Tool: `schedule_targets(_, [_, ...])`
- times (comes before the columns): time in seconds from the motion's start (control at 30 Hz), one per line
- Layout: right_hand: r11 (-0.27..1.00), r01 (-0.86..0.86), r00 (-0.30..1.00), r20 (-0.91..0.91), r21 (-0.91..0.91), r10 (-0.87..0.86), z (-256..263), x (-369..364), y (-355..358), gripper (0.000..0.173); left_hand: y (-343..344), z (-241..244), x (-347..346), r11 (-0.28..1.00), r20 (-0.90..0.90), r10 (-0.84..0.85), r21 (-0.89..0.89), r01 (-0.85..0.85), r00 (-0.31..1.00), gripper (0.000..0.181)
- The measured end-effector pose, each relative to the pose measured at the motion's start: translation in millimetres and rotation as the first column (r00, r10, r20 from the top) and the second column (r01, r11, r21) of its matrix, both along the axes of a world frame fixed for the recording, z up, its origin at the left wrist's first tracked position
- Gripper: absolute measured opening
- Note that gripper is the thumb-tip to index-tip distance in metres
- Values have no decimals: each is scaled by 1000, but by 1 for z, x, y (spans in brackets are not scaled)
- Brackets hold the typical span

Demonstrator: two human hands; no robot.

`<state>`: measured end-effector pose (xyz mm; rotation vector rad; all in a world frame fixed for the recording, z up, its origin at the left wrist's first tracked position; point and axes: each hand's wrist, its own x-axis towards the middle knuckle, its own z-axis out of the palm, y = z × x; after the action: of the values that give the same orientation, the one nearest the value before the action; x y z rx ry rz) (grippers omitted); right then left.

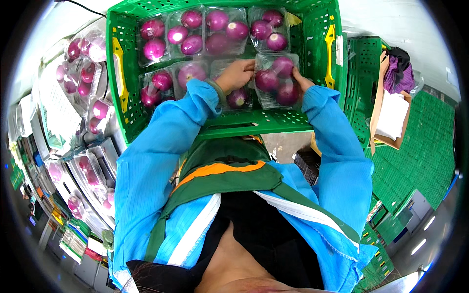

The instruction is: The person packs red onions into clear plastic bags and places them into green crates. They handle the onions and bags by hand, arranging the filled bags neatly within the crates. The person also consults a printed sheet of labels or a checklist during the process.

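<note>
A green plastic crate [256, 122] with yellow handles lies before me, holding clear packs of red onions in two rows. My right hand [302, 82] grips the right side of a clear pack of red onions [275, 82] at the crate's front right. At that pack's left edge are the fingers of my left hand [236, 75], above another onion pack [238, 99]; whether they press on the held pack cannot be told. Behind the held pack, an onion pack [269, 30] rests in the back row near a yellowish scrap [294, 19].
More onion packs [99, 110] lie on the left, beside a white perforated basket [60, 113] and on a metal conveyor. Right of the crate stand another green crate [361, 91] and an open cardboard box [397, 141] holding white sheets, with purple cloth [399, 75] at its top.
</note>
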<state>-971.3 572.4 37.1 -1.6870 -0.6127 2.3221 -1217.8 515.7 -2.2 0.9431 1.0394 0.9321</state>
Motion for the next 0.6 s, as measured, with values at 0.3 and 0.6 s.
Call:
schedule_targets(0.3, [1000,-9,999,48,-6,9,-65,3,-8,50,-8,21,-1,973,-648,31,192,125,761,57])
schedule_targets(0.6, [840,-527,755,523,126,395,-80,15,0,52,-17,45,50,767,-869,113,384,514,481,99])
